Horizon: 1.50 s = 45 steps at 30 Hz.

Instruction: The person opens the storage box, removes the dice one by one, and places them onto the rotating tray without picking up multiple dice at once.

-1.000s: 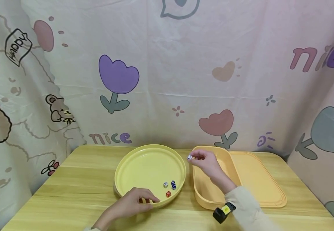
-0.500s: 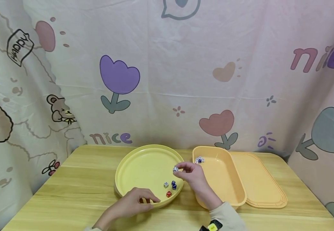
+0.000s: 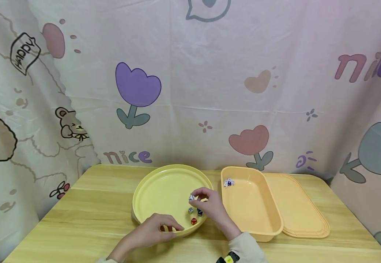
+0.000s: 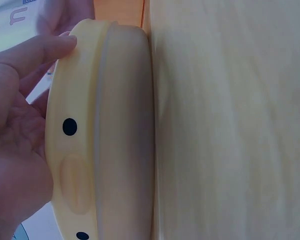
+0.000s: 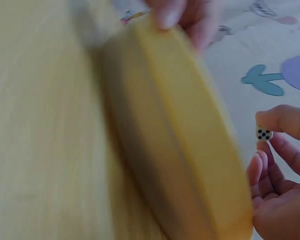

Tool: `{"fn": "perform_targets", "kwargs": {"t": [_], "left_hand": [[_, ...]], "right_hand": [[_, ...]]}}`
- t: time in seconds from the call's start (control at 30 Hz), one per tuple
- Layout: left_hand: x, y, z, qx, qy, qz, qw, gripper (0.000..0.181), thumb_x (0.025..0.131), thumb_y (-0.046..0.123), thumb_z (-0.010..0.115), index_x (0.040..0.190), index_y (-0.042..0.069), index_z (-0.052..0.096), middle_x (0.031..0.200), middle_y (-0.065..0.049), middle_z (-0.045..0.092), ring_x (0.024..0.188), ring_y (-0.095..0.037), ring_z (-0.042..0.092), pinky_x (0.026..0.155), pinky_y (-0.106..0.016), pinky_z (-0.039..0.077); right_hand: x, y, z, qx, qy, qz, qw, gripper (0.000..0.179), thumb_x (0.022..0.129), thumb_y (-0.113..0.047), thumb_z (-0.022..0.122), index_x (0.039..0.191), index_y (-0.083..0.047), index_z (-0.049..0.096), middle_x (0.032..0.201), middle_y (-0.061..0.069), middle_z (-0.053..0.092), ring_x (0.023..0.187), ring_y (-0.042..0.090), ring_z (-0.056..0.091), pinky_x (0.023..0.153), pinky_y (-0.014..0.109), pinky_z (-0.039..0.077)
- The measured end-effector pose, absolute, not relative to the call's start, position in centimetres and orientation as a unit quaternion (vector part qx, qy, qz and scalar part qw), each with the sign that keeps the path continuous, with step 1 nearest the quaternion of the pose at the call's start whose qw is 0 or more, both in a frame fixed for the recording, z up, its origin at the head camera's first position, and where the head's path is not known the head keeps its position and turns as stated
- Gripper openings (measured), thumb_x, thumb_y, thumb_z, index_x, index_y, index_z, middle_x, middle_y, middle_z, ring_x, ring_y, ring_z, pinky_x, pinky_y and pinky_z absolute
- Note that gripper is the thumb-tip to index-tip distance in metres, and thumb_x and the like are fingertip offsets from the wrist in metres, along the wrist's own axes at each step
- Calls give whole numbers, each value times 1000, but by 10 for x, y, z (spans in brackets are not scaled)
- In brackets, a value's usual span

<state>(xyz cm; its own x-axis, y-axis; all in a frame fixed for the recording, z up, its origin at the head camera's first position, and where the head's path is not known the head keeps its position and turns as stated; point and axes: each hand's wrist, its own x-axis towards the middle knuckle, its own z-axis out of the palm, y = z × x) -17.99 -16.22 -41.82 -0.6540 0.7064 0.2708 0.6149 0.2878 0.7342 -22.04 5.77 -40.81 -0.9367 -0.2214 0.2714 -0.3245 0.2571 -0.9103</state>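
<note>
On the wood-grain table [image 3: 88,212], a round yellow tray [image 3: 164,193] stands left of an open rectangular container [image 3: 253,206]. The left hand [image 3: 153,231] pinches the tray's near rim while the right hand [image 3: 212,207] pinches a white die [image 3: 191,197] over the tray. Blue dice [image 3: 199,212] and a red die [image 3: 193,221] lie inside it, more dice [image 3: 229,182] in the container's far-left corner.

wooden table [image 3: 82,208]: pale grain | pinkish cloth [image 3: 190,73] behind: purple tulip [image 3: 138,87], red tulip [image 3: 250,140], bear [image 3: 72,127]
</note>
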Motion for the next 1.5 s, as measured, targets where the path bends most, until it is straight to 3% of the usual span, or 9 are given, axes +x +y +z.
{"fn": "perform_targets", "kwargs": {"t": [0.37, 0.77, 1.1, 1.5], "left_hand": [[-182, -162, -417, 411, 802, 429, 55, 19, 85, 12, 61, 102, 15, 69, 93, 12, 63, 80, -1, 53, 64, -22, 45], [-184, -162, -422, 416, 803, 424, 52, 18, 84, 7, 61, 101, 8, 69, 93, 3, 65, 79, -3, 53, 63, -22, 45], [-180, -161, -416, 409, 806, 425, 51, 19, 84, 11, 62, 101, 15, 69, 92, 13, 63, 77, 0, 52, 63, -21, 44], [-180, -163, -420, 410, 807, 423, 45, 19, 85, 12, 62, 101, 18, 69, 92, 14, 62, 80, -1, 53, 65, -22, 44]], "right_hand": [[-220, 55, -412, 176, -822, 533, 95, 11, 75, -7, 71, 84, -6, 65, 75, -2, 57, 69, 14, 53, 59, 24, 46], [-220, 57, -414, 188, -831, 513, 110, 11, 75, -5, 71, 85, -4, 65, 80, 0, 57, 73, 16, 52, 63, 25, 46], [-219, 57, -414, 206, -843, 479, 132, 17, 82, -7, 64, 98, -1, 67, 91, 6, 61, 78, 16, 55, 64, 25, 47], [-219, 58, -414, 184, -841, 492, 132, 16, 83, -3, 60, 98, 0, 66, 93, 5, 61, 80, 17, 55, 66, 26, 47]]}}
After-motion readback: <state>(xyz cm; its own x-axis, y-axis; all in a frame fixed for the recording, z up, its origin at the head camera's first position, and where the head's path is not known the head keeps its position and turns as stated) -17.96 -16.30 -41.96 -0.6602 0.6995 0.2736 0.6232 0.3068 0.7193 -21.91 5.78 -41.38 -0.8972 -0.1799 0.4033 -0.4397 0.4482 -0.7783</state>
